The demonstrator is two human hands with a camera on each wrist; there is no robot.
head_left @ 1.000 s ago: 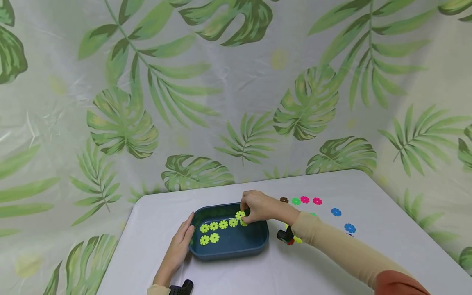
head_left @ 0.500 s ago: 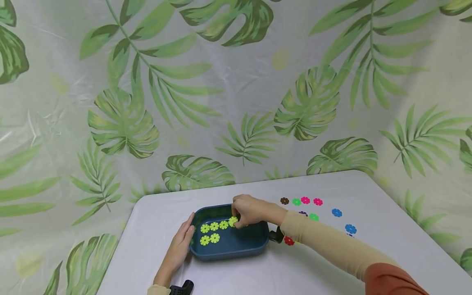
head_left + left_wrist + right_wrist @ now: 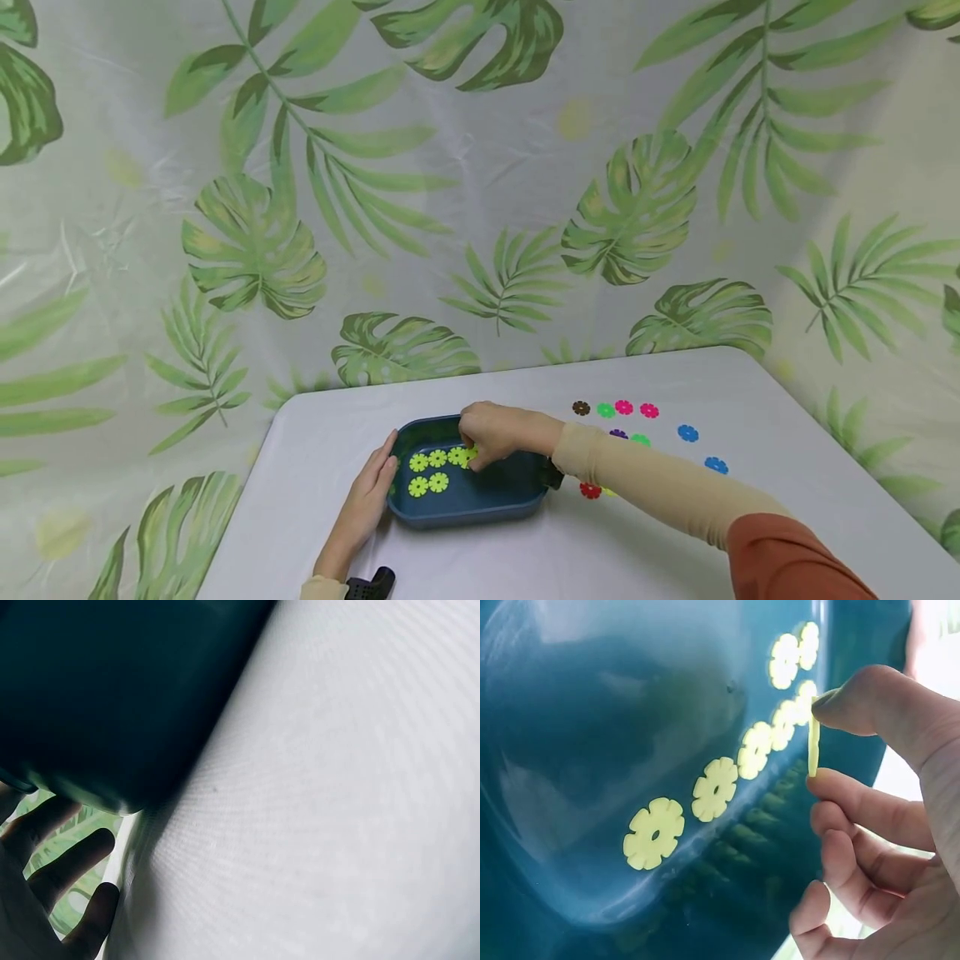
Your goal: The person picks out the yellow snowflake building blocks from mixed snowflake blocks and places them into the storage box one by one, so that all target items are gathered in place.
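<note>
A dark blue tray (image 3: 498, 493) stands on the white table. My left hand (image 3: 366, 492) rests against its left end; in the left wrist view the fingers (image 3: 73, 861) look fairly straight and spread, beside the tray wall. Over the tray, my right hand (image 3: 501, 428) pinches a yellow notched flower-shaped disc (image 3: 814, 739) between thumb and index finger, edge-on in the right wrist view. Below it, several matching yellow discs (image 3: 715, 789) lie flat in a row along the tray's far side. Two more discs (image 3: 428, 484) form a shorter row nearer me.
Right of the tray, loose notched discs are scattered on the table (image 3: 637, 542): a brown one (image 3: 581, 408), pink ones (image 3: 649, 411), green ones (image 3: 606, 411), blue ones (image 3: 687, 433) and a red one (image 3: 590, 491). My right sleeve (image 3: 652, 479) crosses over some. A leaf-patterned sheet (image 3: 510, 167) hangs behind.
My right hand has moved left inside the tray, from the right end of the far row toward its middle. The left hand stays at the tray's left end.
</note>
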